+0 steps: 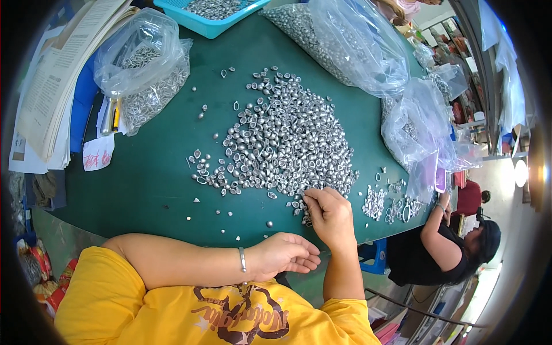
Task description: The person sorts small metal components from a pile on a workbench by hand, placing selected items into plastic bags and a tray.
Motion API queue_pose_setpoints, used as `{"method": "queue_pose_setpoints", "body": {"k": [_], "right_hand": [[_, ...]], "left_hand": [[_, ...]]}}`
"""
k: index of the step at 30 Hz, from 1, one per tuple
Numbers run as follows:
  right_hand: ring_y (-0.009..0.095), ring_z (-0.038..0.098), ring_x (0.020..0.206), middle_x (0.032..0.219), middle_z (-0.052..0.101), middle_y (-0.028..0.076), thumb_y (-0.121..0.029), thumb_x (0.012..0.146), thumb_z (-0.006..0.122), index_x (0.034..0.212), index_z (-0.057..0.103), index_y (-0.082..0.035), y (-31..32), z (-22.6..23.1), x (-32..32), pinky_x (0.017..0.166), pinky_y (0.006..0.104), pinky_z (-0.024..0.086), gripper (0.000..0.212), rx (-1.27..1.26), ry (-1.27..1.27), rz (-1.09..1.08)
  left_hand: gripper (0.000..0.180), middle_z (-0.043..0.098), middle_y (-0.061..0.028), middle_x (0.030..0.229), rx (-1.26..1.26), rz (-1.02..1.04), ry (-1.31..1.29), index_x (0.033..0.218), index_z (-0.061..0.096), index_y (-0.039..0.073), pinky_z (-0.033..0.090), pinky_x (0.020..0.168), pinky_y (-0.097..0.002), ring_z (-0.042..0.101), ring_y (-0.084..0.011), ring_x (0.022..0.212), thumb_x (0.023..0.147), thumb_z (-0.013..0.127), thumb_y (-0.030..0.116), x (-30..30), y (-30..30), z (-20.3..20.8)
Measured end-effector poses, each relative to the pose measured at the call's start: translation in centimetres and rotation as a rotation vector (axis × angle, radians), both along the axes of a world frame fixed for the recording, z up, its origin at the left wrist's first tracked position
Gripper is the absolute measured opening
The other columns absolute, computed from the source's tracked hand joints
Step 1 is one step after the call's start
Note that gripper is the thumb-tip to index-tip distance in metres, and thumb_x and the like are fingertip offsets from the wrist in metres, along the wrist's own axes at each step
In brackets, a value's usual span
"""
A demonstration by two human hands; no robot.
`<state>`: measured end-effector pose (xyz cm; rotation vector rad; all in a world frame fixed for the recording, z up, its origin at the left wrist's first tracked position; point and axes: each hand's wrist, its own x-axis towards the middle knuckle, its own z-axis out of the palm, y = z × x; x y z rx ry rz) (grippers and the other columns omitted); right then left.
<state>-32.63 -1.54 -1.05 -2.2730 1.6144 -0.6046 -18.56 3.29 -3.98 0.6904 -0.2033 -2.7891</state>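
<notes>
A broad heap of small silver metal pieces (293, 138), rounded and cup-like, lies spread over the green table (155, 190). At the heap's near edge, the thumb and fingers of my right hand (332, 218) are pinched together among the pieces; what is between the fingertips is too small to make out. My left hand (286, 254) rests just past the table's near edge, palm turned up and slightly cupped, fingers extended, with nothing visible in it. Stray pieces lie in front of it, among them a round silver one (269, 224).
Clear bags of metal pieces stand at left (155, 86), far right (339, 46) and right (411, 126). A blue basket (215, 26) is at the back. Small piles of metal bits (375, 202) and rings (405, 210) lie right. A co-worker in black (431, 253) sits at the right.
</notes>
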Motion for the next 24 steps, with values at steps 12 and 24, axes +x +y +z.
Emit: {"method": "queue_pose_setpoints", "body": {"k": [12, 24], "right_hand": [[0.008, 0.033, 0.043, 0.067, 0.046, 0.009, -0.010, 0.084, 0.046, 0.089, 0.044, 0.000, 0.2, 0.3, -2.7, 0.037, 0.0192, 0.028, 0.011, 0.778, -1.844, 0.222], [0.021, 0.055, 0.053, 0.066, 0.056, 0.008, -0.004, 0.075, 0.061, 0.083, 0.059, -0.004, 0.4, 0.2, 0.6, 0.048, 0.0291, 0.044, 0.008, 0.087, -0.110, 0.122]], "left_hand": [[0.021, 0.058, -0.0152, 0.101, 0.013, 0.004, 0.017, 0.104, 0.052, -0.004, 0.047, 0.082, -0.0305, 0.059, -0.0213, 0.092, 0.088, 0.046, 0.008, 0.0, 0.2, -0.1], [0.022, 0.058, -0.0147, 0.101, -0.001, 0.002, -0.003, 0.106, 0.052, -0.003, 0.048, 0.081, -0.0294, 0.059, -0.0206, 0.092, 0.089, 0.044, 0.009, -0.1, 0.2, 0.0]]}}
